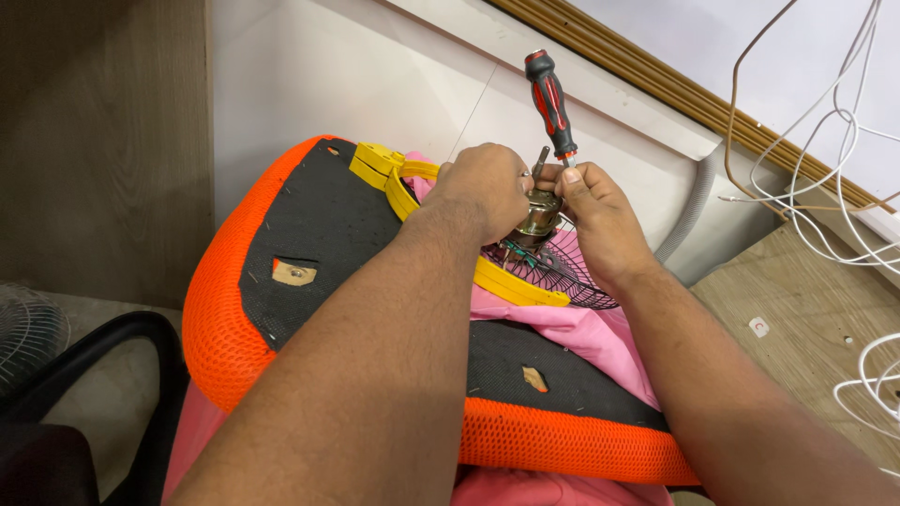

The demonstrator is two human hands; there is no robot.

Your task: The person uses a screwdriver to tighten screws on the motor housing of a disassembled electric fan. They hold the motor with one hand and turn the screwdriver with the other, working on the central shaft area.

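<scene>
I see my left hand (487,187) curled down over the motor (538,212), knuckles up, fingers closed around its metal body and gripping it from the left side. My right hand (600,220) sits just beside it on the right, fingers pinched shut around the lower end of the screwdriver (552,103), thumb pressed near where the red and black handle meets the shaft. The screwdriver stands nearly upright, tilted a little to the left at the top, with its tip hidden behind my fingers, so I cannot tell what it meets. A short metal shaft (541,157) sticks up from the motor between my two hands. The motor rests at the centre of a black wire grille (574,274) ringed by a yellow rim (514,284), with more yellow of the same rim showing past my left wrist. All of it lies on pink cloth (572,333) spread over an orange and black mesh cushion (309,225). To the right, white wires (844,187) trail across a wooden board (797,300), well apart from my hands, and a grey hose (692,211) runs down behind the grille.
</scene>
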